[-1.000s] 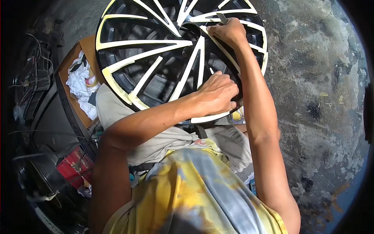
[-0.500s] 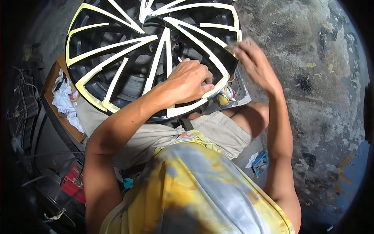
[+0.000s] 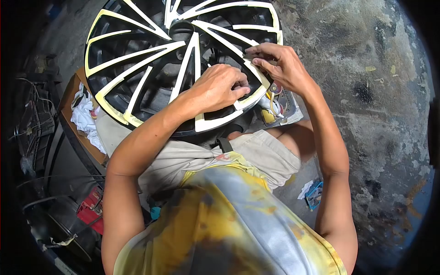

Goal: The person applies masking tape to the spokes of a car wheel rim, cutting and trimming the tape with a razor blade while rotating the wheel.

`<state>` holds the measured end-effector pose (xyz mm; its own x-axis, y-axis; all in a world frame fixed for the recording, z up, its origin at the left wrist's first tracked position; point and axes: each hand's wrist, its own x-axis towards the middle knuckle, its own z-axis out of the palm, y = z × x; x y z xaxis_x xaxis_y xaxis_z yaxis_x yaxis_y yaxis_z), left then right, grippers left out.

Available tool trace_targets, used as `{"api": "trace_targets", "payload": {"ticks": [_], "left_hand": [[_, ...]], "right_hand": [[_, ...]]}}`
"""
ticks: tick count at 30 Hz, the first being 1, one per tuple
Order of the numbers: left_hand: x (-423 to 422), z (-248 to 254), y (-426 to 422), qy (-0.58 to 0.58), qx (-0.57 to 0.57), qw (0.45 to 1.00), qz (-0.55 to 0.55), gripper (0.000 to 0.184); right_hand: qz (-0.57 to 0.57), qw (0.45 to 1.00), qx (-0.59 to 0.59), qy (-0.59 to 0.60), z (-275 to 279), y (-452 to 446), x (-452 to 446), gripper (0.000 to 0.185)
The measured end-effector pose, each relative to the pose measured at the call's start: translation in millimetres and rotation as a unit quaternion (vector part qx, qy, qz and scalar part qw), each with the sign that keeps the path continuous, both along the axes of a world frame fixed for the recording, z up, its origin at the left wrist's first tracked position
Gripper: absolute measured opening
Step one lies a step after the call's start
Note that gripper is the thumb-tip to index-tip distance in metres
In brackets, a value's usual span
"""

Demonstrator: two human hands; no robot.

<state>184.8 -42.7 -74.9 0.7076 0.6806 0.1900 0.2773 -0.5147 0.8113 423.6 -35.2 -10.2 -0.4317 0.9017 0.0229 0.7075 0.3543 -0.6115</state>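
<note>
A black multi-spoke wheel (image 3: 179,56) fills the upper middle, its spoke edges lined with pale masking tape (image 3: 137,64). My left hand (image 3: 221,87) rests over the lower right spokes with its fingers curled; what they hold, if anything, is hidden. Close to its knuckles shows a small white tip. At the wheel's right edge, my right hand (image 3: 283,68) has thumb and fingers closed around something small and dark that I cannot make out, touching the taped spoke near the rim.
Left of the wheel stands a cardboard box (image 3: 68,110) with white cloths (image 3: 85,117). A container (image 3: 286,110) with tape rolls and other items sits beside the rim. A red case (image 3: 91,211) lies lower left, a blue item (image 3: 314,195) lower right.
My right hand has moved from near the wheel's hub to its right rim. The wheel and my left hand appear further left in view, and the container beside the rim has come into view more fully.
</note>
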Motion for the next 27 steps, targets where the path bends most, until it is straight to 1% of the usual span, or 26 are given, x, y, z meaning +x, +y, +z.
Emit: {"api": "trace_targets", "payload": {"ticks": [3,6,9,12,15,18,21,24,27], "left_hand": [[-1.6,-3.9,0.1,0.005,0.020,1.000,-0.010,0.025],[-1.3,-4.2,0.8,0.011,0.009,1.000,-0.014,0.024],[-1.9,-2.3,0.2,0.011,0.005,1.000,-0.013,0.024],[-1.5,-2.4,0.6,0.010,0.000,1.000,-0.011,0.025],[-1.5,-2.5,0.8,0.006,0.012,1.000,-0.010,0.025],[-1.9,-0.1,1.4,0.008,-0.011,1.000,-0.012,0.026],[-2.4,2.8,2.6,-0.010,-0.019,1.000,-0.011,0.028],[-3.0,-1.2,2.6,0.002,-0.010,1.000,-0.015,0.026],[-3.4,-0.5,2.9,-0.003,-0.012,1.000,-0.015,0.027]], "right_hand": [[-0.006,0.999,-0.031,0.011,3.9,2.7,-1.2,0.024],[0.032,0.999,-0.006,-0.001,3.1,6.5,1.3,0.023],[0.043,0.999,0.006,-0.022,8.1,7.2,-2.5,0.022],[0.049,0.999,0.006,-0.015,2.8,9.1,-0.5,0.022],[0.096,0.995,-0.002,-0.037,-1.3,19.5,4.5,0.026],[0.099,0.992,-0.023,-0.076,3.2,21.0,0.4,0.027],[0.064,0.996,-0.064,-0.020,7.3,18.1,3.1,0.026],[-0.081,0.980,-0.181,0.031,14.0,11.5,0.3,0.022],[0.020,0.995,-0.092,0.026,9.7,13.9,5.7,0.021]]}}
